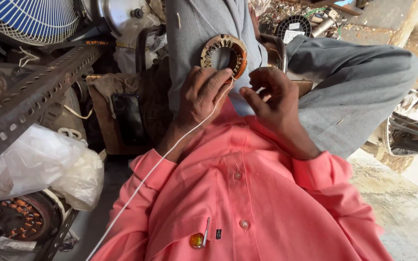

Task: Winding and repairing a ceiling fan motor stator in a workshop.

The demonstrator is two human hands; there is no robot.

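Note:
A round motor stator ring [224, 54] with copper windings and a pale paper-lined rim rests upright against my grey-trousered lap. My left hand [200, 96] grips its lower edge. A white thread [170, 150] runs over that hand's fingers up to the ring, and trails down across my pink sleeve to the lower left. My right hand [273, 99] sits just right of the ring with its fingers curled and pinched together close to the thread's upper end. Whether it grips the thread is hidden.
A slotted metal angle bar [30, 96] crosses the left side above crumpled plastic bags [44, 166]. Another wound stator [22, 220] lies at the lower left. A blue-bladed fan [30, 17] is top left, a dark phone [127, 116] leans on a wooden block, and a fan guard [412, 135] stands at the right.

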